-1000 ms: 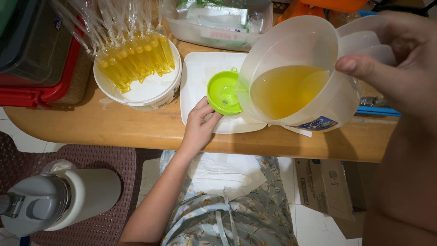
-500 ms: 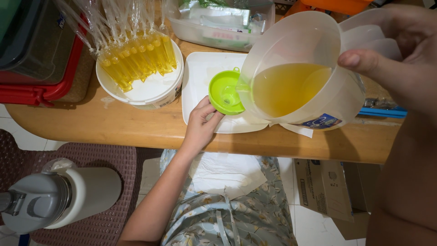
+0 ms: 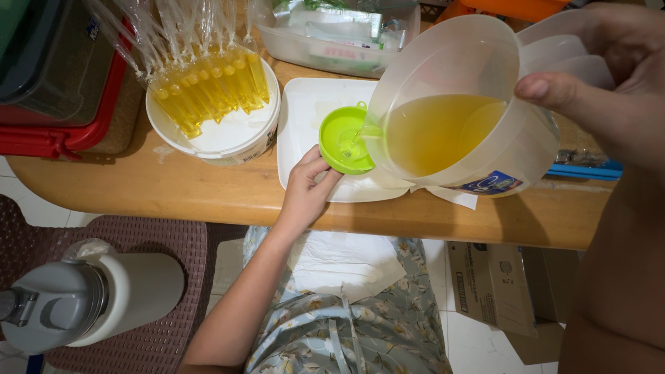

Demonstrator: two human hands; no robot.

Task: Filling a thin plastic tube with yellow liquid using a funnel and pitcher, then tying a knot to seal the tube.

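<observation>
Left hand (image 3: 305, 190) fingers curled snug around the green funnel (image 3: 344, 138), mouth upward; right hand (image 3: 609, 83) closed on translucent pitcher (image 3: 457, 111), spout tilted left into funnel.

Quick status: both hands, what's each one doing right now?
Left hand: closed on the green funnel, at its rim.
Right hand: closed on the plastic jug, tilted, pouring.

Both arms are bare, without sleeves, rings or watch; below the left hand (image 3: 305, 194), a grey floral garment covers the lap.
</observation>
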